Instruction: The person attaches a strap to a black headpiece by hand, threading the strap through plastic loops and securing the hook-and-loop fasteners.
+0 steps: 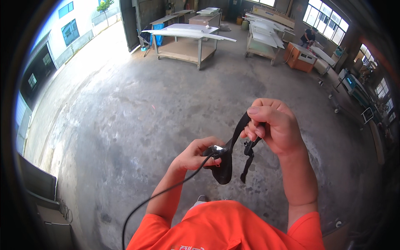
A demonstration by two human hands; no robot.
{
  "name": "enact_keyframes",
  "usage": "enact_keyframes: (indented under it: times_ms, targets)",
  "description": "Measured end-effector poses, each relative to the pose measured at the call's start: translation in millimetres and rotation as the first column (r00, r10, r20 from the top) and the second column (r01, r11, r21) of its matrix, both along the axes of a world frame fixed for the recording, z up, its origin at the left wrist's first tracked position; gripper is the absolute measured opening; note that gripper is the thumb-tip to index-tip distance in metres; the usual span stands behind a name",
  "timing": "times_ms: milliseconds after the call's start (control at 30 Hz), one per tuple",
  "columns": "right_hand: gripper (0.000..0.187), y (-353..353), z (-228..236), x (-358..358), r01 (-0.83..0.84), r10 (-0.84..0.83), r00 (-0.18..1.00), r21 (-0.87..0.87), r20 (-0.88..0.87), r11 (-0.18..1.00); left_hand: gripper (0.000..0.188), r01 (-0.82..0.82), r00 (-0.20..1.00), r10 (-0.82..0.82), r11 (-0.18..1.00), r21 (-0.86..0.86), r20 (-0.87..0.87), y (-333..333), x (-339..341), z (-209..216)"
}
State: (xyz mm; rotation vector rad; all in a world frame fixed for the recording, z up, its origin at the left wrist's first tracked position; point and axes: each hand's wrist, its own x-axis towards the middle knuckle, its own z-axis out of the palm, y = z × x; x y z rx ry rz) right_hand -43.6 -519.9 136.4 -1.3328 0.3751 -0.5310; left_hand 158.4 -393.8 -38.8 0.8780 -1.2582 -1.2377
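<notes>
In front of my chest, my left hand is closed on a small dark device with a shiny silver part. A thin black cable runs from it down past my left forearm. My right hand, higher and to the right, pinches a black strap between thumb and fingers. The strap stretches down from there to the device. A wider dark piece hangs below my left hand. From the right hand dangles a loose strap end with a black buckle. What the curled right fingers cover is hidden.
Grey concrete floor surrounds me. Ahead stand a wheeled table with white panels and another panel-stacked table. At the far right, a person is beside an orange machine. A bright doorway opens on the left.
</notes>
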Motion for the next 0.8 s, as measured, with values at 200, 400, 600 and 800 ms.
enact_keyframes:
  times_ms: [200, 400, 600, 800]
  targets:
    - [0.027, -17, -3, -6, 0.015, -0.016, 0.999, 0.015, 0.050, 1.000, 0.033, -0.002, 0.996, 0.004, 1.000, 0.028, -0.089, 0, -10, 2]
    - [0.029, -27, -9, -14, 0.032, -0.031, 0.998, -0.011, 0.060, 0.999, 0.046, -0.155, 0.974, 0.163, 0.986, 0.062, -0.154, 4, -13, 12]
    - [0.025, -37, -16, -27, -0.013, 0.009, 0.999, -0.107, -0.034, 0.994, 0.049, -0.243, 0.955, 0.240, 0.970, 0.004, -0.176, 12, 9, -5]
    - [0.014, -76, -75, -56, -0.427, 0.187, 0.814, -0.349, -0.550, 0.834, 0.044, -0.267, 0.930, 0.189, 0.937, -0.226, -0.314, 28, 47, 25]
